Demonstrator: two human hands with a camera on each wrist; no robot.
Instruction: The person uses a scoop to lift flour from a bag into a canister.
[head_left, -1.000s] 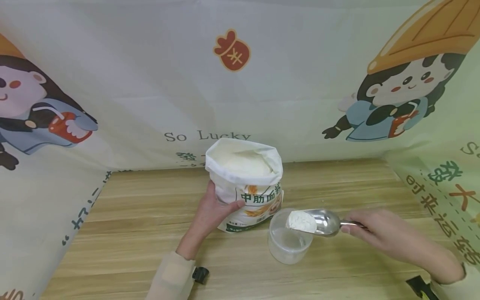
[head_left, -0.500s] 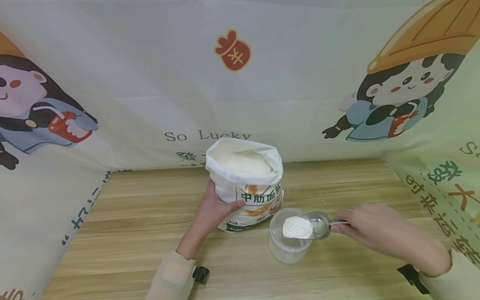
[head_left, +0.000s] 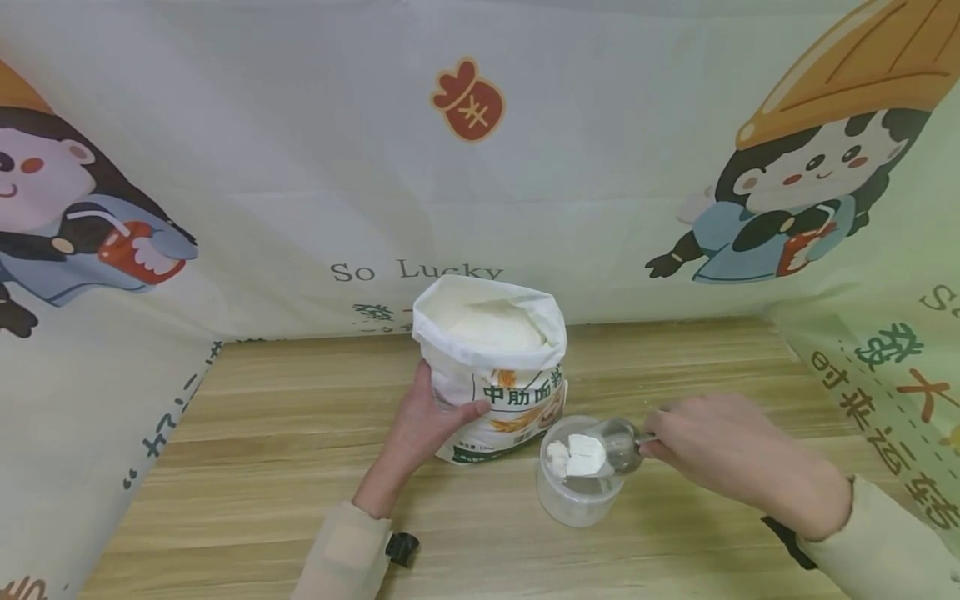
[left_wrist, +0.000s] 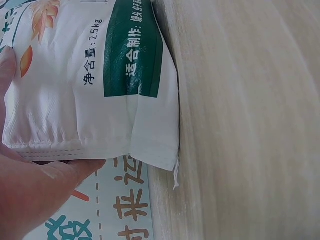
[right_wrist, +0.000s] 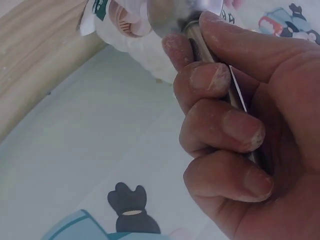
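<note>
An open white bag of flour [head_left: 517, 387] stands upright, its top folded outward and pale flour showing inside. My left hand [head_left: 435, 423] holds its left side, thumb across the front; the left wrist view shows the bag's lower part [left_wrist: 135, 115] and part of the hand. My right hand [head_left: 723, 446] grips the handle of a metal scoop [head_left: 621, 447], fingers curled round it and dusted with flour in the right wrist view. The scoop tilts over a clear round plastic container [head_left: 576, 506]. White flour [head_left: 585, 457] lies at its lip, some of it spilling into the container.
A wooden table [head_left: 247, 467] lies under everything. Behind and at both sides hangs a pale printed cloth [head_left: 300, 150] with cartoon figures and lettering. The container stands just right of the bag's base, close to it.
My right hand has moved left and turned, tipping the scoop over the container, and flour is now coming off its lip. My left hand and the bag have stayed put.
</note>
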